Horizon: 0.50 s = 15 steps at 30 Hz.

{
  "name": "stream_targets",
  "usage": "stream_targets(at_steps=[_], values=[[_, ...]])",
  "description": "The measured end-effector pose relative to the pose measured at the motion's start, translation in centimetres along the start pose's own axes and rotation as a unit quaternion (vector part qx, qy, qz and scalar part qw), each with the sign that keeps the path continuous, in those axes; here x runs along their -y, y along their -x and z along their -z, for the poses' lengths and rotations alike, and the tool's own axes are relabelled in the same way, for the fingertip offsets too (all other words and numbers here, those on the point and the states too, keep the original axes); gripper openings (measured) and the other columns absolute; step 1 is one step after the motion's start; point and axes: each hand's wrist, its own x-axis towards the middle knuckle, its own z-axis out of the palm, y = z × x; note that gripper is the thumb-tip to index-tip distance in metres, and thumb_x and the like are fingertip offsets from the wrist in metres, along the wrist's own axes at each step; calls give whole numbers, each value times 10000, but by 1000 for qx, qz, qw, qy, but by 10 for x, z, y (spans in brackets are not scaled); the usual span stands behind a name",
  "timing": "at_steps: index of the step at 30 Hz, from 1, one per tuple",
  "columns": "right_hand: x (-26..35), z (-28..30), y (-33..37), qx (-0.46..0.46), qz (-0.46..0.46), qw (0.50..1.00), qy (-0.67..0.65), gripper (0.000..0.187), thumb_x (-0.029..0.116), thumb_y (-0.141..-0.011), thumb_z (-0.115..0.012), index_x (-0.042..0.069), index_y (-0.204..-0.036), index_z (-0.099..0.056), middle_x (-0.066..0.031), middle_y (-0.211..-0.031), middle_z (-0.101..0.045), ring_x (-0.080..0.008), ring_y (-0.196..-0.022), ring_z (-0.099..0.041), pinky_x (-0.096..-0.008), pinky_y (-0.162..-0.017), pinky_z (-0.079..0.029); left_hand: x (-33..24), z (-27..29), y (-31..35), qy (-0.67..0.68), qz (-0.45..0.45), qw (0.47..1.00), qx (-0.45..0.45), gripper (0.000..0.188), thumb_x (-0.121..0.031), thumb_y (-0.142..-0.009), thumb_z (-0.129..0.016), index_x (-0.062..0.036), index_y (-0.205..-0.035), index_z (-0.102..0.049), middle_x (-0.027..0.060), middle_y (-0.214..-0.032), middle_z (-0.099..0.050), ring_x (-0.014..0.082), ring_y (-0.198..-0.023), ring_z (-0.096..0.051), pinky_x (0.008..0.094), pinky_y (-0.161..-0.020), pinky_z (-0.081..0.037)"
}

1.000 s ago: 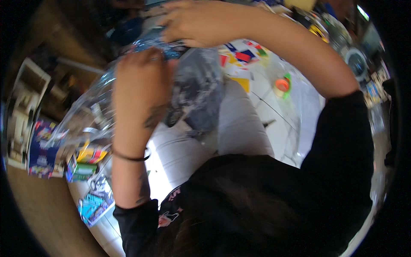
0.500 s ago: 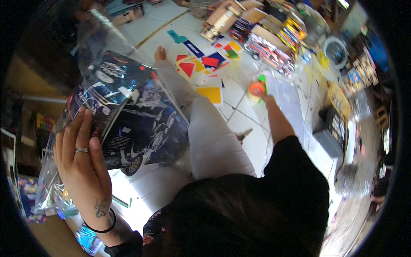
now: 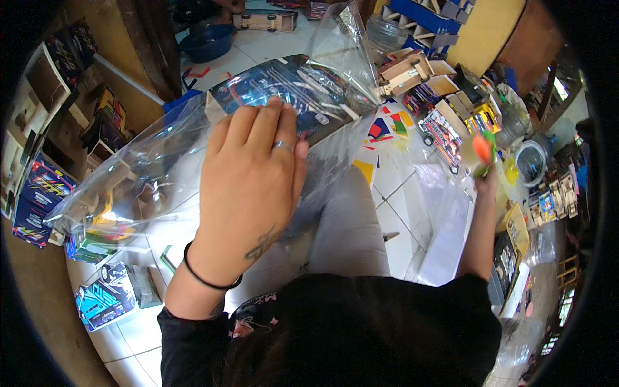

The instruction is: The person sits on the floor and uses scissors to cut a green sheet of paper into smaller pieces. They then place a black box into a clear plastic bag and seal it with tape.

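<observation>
My left hand [image 3: 251, 168] lies with outstretched fingers on a dark, glossy printed piece [image 3: 277, 84] inside a large clear plastic bag [image 3: 161, 158]. A ring and a black wrist band show on it. The bag spreads loosely to both sides, one end trailing to the left and a stiff corner standing up at the far side. Out to the right, my right hand [image 3: 485, 183] is closed around a green tape dispenser [image 3: 490, 153] with an orange roll, held up and blurred by motion. Its fingers are partly hidden.
Coloured paper pieces [image 3: 380, 129] lie on the white tiles beyond my leg. Wooden toy trucks [image 3: 442, 132] and boxes crowd the far right. Clear plastic sheets [image 3: 442, 226] lie by my right arm. Scissors-like metal tips [image 3: 391, 236] show beside my leg. A blue printed box [image 3: 109, 293] stands left.
The bagged piece has tipped away and moved right under my left hand. My right hand has lifted the tape dispenser off the floor area and swung right. The view has turned left.
</observation>
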Motion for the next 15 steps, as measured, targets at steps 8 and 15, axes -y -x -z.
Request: stream_targets(at_steps=[8,15], values=[[197,-32,1,110,88,859,492,319,161,-631,-571,-13,-893,-620,-86,-715,-590,-162,-642,-519,-282,-603,-425,3,7,12,-15,5,1000,-16,278,-143,-839,-491,36,-1036,-571,135,-1059,-556,294,-967,-496,392,-841,-388],[219,-18,77,149,13,931,334,384,113,-612,-540,-19,-966,-610,-51,-793,-583,-129,-729,-521,-229,-680,-417,-3,10,14,-23,15,998,-60,327,-166,-824,-526,14,-1095,-556,163,-1124,-533,331,-1011,-492,403,-881,-381]])
